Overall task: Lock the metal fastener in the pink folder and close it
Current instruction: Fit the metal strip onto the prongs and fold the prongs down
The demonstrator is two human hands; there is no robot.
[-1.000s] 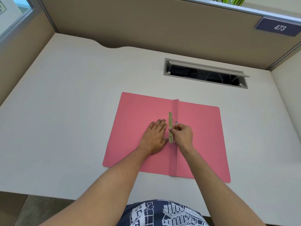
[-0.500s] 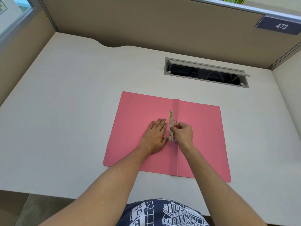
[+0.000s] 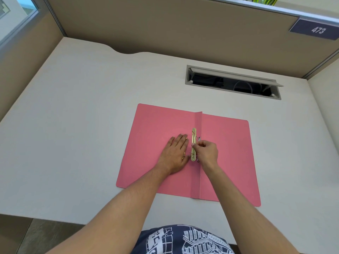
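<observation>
On open pink folder: left hand flat, grip released; right hand grip pinching metal fastener.

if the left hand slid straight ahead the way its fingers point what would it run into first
Probably the gold metal fastener strip by the spine fold: the left hand lies flat on the open pink paper folder, fingers angled forward and right. It might pass just left of it.

We see a pale tabletop with a grey cable slot set in its far right part. The pink folder lies open (both leaves flat) directly on it, near our edge.
</observation>
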